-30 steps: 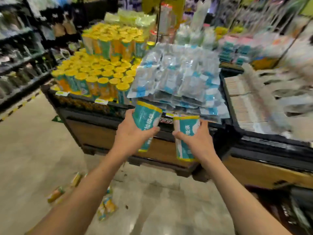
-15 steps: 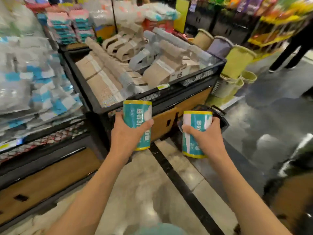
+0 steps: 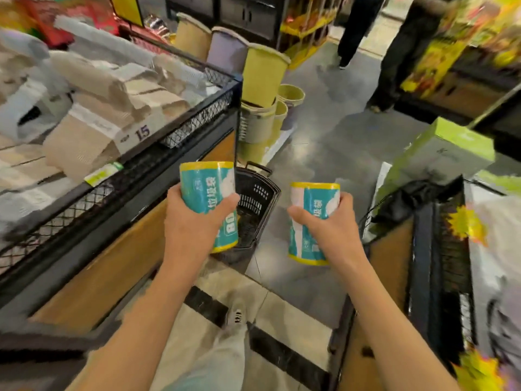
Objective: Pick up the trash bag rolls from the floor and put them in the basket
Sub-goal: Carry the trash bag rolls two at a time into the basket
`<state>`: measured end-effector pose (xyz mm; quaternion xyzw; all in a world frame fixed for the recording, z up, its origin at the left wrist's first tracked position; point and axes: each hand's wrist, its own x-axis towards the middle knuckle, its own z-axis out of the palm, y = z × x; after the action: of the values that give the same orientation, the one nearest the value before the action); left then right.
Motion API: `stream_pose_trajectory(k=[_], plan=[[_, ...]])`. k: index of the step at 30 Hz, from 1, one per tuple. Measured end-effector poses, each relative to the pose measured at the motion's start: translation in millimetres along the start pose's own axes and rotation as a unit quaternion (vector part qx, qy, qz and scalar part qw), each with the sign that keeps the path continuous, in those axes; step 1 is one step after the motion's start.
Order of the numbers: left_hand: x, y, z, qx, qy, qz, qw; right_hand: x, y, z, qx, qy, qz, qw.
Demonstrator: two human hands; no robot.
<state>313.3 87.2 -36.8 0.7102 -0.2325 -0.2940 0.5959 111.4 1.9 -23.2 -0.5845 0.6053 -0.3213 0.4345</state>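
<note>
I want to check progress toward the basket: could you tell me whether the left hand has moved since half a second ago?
Yes. The left hand, gripping its trash bag roll, has moved forward along the display bin and now overlaps the black basket on the floor.

— What have you got in your hands?
— Your left hand (image 3: 191,221) grips one teal trash bag roll (image 3: 210,204) with yellow ends, held upright; your right hand (image 3: 329,230) grips a second roll (image 3: 311,221), also upright.
— And the basket?
— The black basket (image 3: 258,198) sits on the floor just beyond your left hand, beside the corner of the wire-mesh display bin (image 3: 197,119) full of beige packs.
— Anything else?
— Yellow bins (image 3: 263,77) stand stacked past the basket, and two people's legs (image 3: 394,52) show farther down the aisle.
</note>
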Motion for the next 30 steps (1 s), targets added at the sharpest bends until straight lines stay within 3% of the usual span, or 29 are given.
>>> stream_pose_trajectory(k=[6, 15, 23, 30], plan=[[100, 9, 69, -0.007, 0.037, -0.015, 0.999, 128, -27, 15, -0.022, -0.036, -0.002, 0.999], [205, 6, 131, -0.036, 0.161, -0.07, 0.984, 302, -59, 67, -0.038, -0.172, -0.031, 0.984], [273, -20, 208, -0.054, 0.347, -0.142, 0.925, 465, -56, 131, -0.095, -0.361, -0.065, 0.926], [308, -40, 250, -0.055, 0.433, -0.207, 0.876, 549, -39, 184, -0.176, -0.445, -0.071, 0.875]])
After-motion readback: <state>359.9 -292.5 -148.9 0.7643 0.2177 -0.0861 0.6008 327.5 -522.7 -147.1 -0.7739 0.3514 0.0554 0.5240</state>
